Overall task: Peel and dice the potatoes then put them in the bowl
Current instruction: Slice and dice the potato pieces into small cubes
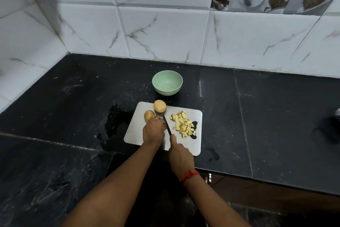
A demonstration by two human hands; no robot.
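From the head camera I see a table [276,116] meeting a tiled wall [165,33] at 12 o'clock. A cutting board [136,134] lies on the table at its near edge. A bowl [166,92] stands on the table at 12 o'clock from the board, apart from it. On the board, a whole potato [159,106] sits at 11 o'clock by the far edge, with a second potato [148,115] just beside it at 10 o'clock. The diced pile [184,124] lies at 2 o'clock.

My left hand [153,131] covers a potato piece [165,127] mid-board, fingers curled down on it. The knife [167,124] stands between that hand and the pile, tip toward 11 o'clock. My right hand [181,155] grips its handle at 5 o'clock.
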